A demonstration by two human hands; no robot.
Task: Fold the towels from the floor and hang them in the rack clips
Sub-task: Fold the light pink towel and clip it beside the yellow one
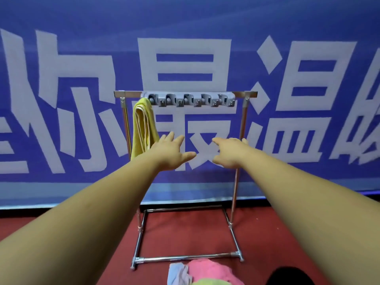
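in front of the big blue banner [82, 58] with the white lettering, on the red floor [185, 233], stands the metal rack [238, 161], with a grey clip strip [189, 100] along the middle of its top bar. one yellow towel [143, 128] already hangs folded from the left end of that strip, long axis straight down. the clips to its right look free to me.

the rest of the job is the pile of towels [205, 272] on the floor, just in front of the rack's front bottom bar at the near edge of the view: a pink one on top, a pale blue one at its left side, a bit of green poking out nearest the person. it's a crumpled heap, so no real long axis, though it spreads roughly along the bar.

both arms are stretched out at mid height of the rack, below the strip. the left hand [170, 153] is flat with fingers spread and holds nothing. it sits just beside the yellow towel's lower end, and i can't tell if it touches. the right hand [230, 153] is also loose and empty, fingers out.

so the key thing is that the pile lies well below the hands and back toward the person, about midway between the two arms. neither hand looks clearly nearer. my guess is the next step is a reach down and back.
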